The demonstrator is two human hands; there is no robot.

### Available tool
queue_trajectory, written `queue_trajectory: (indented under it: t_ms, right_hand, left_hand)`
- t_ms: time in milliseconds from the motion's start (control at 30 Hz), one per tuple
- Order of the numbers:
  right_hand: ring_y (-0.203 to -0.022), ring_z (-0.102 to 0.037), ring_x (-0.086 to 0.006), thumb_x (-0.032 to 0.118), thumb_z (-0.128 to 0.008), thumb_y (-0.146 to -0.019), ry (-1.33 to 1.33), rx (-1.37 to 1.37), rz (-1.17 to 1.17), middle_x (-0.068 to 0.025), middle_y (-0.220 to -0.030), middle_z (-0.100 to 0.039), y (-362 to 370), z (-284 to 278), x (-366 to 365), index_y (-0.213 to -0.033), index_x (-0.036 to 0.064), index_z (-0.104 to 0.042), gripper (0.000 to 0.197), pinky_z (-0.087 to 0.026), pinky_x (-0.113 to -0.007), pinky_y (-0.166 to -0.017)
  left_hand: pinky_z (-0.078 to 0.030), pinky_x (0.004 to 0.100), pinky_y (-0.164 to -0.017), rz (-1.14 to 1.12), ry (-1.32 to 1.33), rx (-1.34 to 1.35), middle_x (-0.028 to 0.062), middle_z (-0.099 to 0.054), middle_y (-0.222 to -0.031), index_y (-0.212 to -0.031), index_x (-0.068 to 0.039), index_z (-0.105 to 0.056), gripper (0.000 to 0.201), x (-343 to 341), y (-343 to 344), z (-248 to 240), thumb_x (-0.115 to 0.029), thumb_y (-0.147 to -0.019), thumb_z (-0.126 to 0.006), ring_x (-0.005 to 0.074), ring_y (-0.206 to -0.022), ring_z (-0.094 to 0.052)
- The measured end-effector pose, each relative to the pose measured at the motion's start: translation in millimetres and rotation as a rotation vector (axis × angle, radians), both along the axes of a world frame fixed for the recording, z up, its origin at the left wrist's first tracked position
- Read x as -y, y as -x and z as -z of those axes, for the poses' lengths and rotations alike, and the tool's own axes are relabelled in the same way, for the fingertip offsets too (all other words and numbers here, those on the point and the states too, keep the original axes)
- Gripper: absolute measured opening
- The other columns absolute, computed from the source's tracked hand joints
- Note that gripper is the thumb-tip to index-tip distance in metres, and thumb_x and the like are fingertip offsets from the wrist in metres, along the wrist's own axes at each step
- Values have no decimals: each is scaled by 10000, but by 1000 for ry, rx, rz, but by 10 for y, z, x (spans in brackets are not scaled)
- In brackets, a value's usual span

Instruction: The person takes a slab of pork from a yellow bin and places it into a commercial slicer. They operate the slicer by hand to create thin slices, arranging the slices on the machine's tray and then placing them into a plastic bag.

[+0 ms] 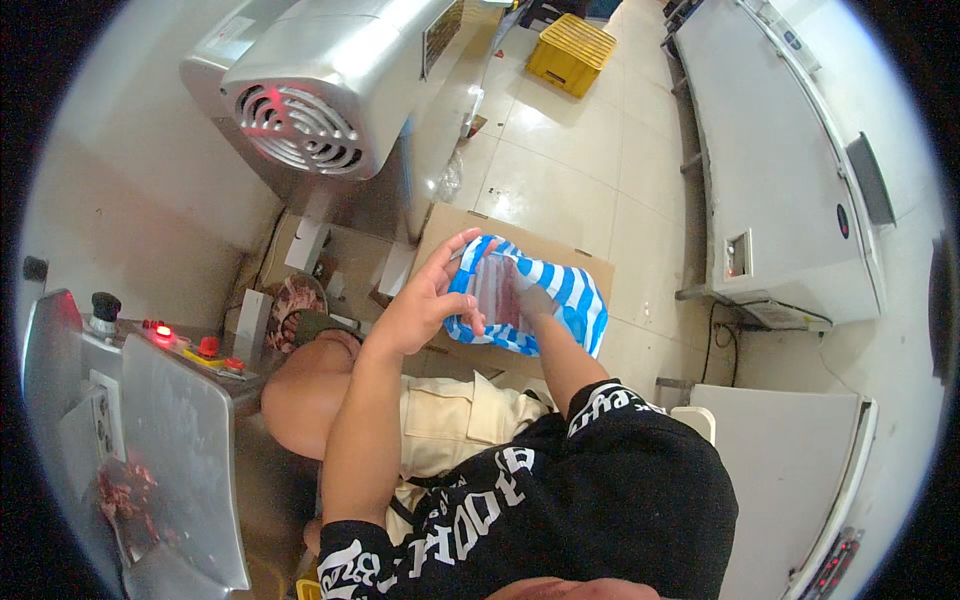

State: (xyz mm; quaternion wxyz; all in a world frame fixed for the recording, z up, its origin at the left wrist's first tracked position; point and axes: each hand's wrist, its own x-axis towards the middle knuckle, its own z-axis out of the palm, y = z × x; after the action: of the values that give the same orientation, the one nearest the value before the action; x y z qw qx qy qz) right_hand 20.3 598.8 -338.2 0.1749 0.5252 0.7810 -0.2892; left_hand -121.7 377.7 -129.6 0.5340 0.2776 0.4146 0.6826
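Note:
In front of my lap, a blue-and-white striped plastic bag (575,300) stands with its mouth open toward me, over a brown cardboard box (450,222). My left hand (432,300) grips the bag's rim on its left side, fingers along the outer edge and thumb at the near edge. Inside the bag is my right hand (538,302), reaching in from the near right; its fingers are hidden. Something reddish under clear plastic (495,290) shows in the bag between my hands, too covered to name.
At upper left stands a steel machine (370,60) with a round vent. A control panel (205,352) with red buttons and a metal tray (190,460) bearing meat scraps are at my left. White chest freezers (770,130) line the right. A yellow crate (570,58) sits on the tiled floor ahead.

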Motion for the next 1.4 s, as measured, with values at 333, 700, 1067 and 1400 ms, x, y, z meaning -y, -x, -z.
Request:
queue_trajectory:
  t_ms: [333,700,1067,1400]
  right_hand:
    - [-1091,-681,-370,444,-640,-827,70,-7,-93,-209,-1143,-714,-87,182,-119,-1109,39,-724,501,-520,-440,-933]
    - [-1089,-681,-373,448,-641,-829,-22,17,-143,-218,-1140,-712,-286,210,-326,-1112,33,-721,509,-523,-443,-933]
    - [-1087,-682,-377,452,-642,-830,-39,37,-168,-226,-1137,-711,-269,267,-339,-1114,26,-718,517,-526,-447,-933]
    - [-1086,-682,-380,455,-643,-831,-33,105,-177,-233,-1135,-709,-464,140,-414,-1117,20,-715,525,-528,-450,-932]
  left_hand:
    - [-571,350,-758,1,-40,-39,158,-426,-1538,-1561,-57,-249,834,21,-14,37,21,-804,-590,207,-748,-669]
    - [-567,341,-764,-8,-30,-12,179,-435,-1523,-1550,-49,-263,834,0,8,97,11,-793,-608,213,-767,-678]
    - [-578,357,-787,-34,-57,19,185,-456,-1498,-1550,-47,-261,816,23,42,87,4,-814,-608,242,-811,-701]
    - [-575,343,-770,-1,-57,12,200,-483,-1465,-1554,-53,-263,811,18,9,124,6,-828,-620,220,-816,-691]
